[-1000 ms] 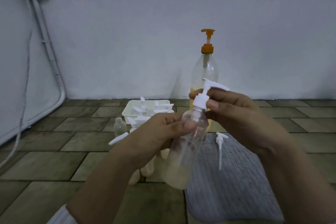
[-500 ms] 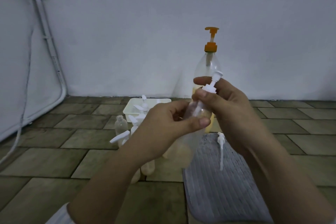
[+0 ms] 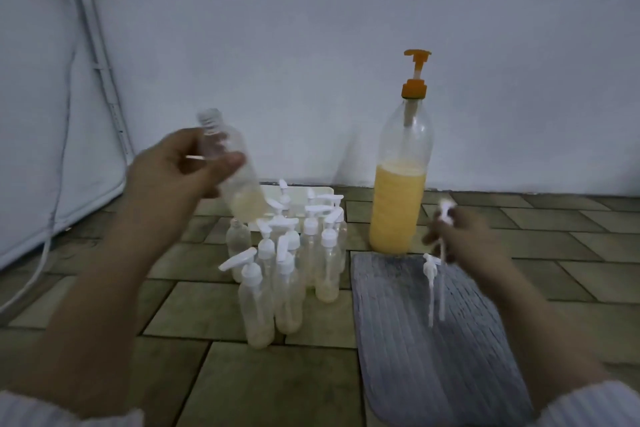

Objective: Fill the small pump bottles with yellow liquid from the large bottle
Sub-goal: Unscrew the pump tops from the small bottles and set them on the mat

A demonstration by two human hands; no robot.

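Pump head (image 3: 445,215) unscrewed since earlier | left hand (image 3: 180,173) grips uncapped small bottle (image 3: 232,170); right hand (image 3: 460,239) seemingly pinches pump | no labels readable

A single head-worn view looks forward and slightly down from low above the tiled floor (image 3: 242,388), near both forearms, facing the white wall (image 3: 311,80); edges appear wide-angle bent.

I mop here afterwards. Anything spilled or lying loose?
No spill shows. One loose pump lies on the grey mat. The left hand holds an uncapped bottle tilted; the right hand holds its pump.
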